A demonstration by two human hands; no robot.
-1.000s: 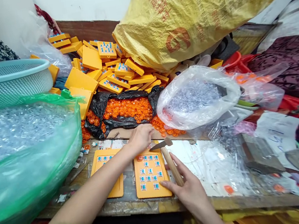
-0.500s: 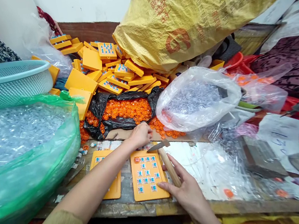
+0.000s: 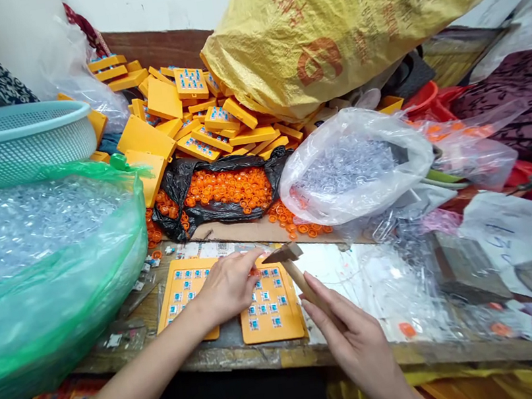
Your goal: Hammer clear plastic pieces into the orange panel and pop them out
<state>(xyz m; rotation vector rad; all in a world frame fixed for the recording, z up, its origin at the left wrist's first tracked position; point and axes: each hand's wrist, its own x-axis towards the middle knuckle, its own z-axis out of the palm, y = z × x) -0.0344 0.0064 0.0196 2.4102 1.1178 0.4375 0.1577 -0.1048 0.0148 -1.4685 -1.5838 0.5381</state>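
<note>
My right hand (image 3: 347, 321) is wrapped round the wooden handle of a small hammer (image 3: 310, 293); its metal head is over the upper right of an orange panel (image 3: 289, 324). That panel carries several small blue-and-clear pieces. Over its upper left corner, my left hand (image 3: 231, 284) has its fingers pressed together; whatever they hold, if anything, is hidden. A second orange panel (image 3: 176, 269) with similar pieces lies to the left, partly under my left hand and forearm.
Behind the panels, a black bag (image 3: 178, 196) holds orange rings. A white bag (image 3: 297, 205) of clear parts stands right of it, a green bag (image 3: 83, 280) at left. Farther back are piled orange panels (image 3: 164, 100), a yellow sack (image 3: 359, 19) and a blue basket (image 3: 16, 133).
My left hand has moved from beside the orange rings down to the upper part of the near panel. My right hand has shifted slightly right, off the panel's edge, still holding the hammer.
</note>
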